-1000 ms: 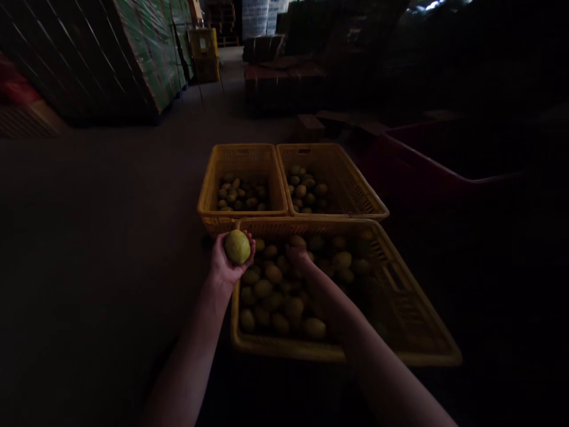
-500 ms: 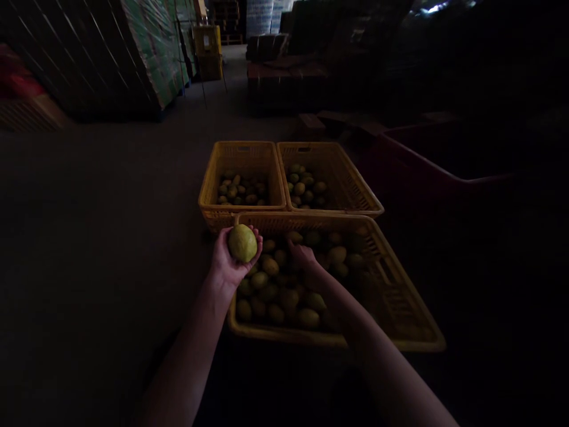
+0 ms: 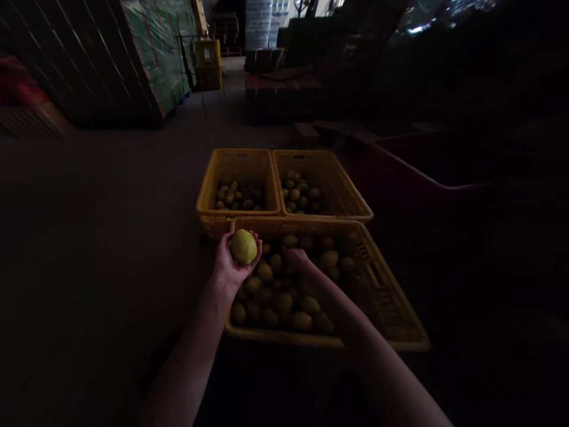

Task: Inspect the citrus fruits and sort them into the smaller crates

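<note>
So a round yellow-green fruit (image 3: 243, 247) is cupped in the left hand (image 3: 226, 265), fingers curled round it, by the far left corner of the near crate (image 3: 284, 338). The right hand (image 3: 299, 260) is dipped among the loose fruits (image 3: 302, 321) in there; whether anything's gripped can't be told, way too dark.

Bare forearms (image 3: 200, 344) taper to a bare left hand (image 3: 227, 264) and right hand (image 3: 299, 260).
</note>
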`<state>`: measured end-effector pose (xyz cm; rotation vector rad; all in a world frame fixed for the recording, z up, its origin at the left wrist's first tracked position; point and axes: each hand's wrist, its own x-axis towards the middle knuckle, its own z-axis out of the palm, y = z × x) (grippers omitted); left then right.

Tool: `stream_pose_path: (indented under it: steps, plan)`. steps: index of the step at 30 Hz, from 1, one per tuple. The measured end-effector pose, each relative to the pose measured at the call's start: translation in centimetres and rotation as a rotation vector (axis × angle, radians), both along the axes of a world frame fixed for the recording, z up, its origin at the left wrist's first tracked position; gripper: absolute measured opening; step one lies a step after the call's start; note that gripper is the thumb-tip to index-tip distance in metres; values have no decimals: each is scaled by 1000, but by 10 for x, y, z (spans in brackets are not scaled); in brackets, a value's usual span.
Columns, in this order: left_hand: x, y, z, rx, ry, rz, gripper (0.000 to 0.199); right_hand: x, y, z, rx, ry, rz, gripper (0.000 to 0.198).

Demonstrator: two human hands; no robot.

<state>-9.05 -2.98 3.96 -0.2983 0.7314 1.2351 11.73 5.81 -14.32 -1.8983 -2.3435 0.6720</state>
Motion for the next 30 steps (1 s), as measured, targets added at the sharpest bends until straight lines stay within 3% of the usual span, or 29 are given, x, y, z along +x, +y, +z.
stream_pose_path:
  steps: [4,7,8,11,14,16,19,23,30]
  plan:
    - [16,4,1,-32,-42,4,23,35,-10,30,-72,32,-10,50]
    - [30,10,0,-38,-34,43,23,52,-23,68,-58,132,-35,61]
    - [35,13,-2,-23,-24,63,23,54,-28,83,-45,241,-51,60]
    - [49,23,-10,21,7,139,22,49,-43,133,-15,848,-128,57]
    - [60,31,-17,23,26,142,18,36,-56,168,-16,1219,-194,58]
    - [67,33,-19,56,73,97,19,27,-63,173,-55,1431,-259,64]
    - [78,31,-20,196,196,41,26,15,-69,161,-134,1558,-363,62]
    - [90,29,-26,332,404,51,28,6,-71,144,-49,1443,-348,56]
    - [87,28,-37,461,598,51,26,11,-69,151,-43,1324,-246,53]
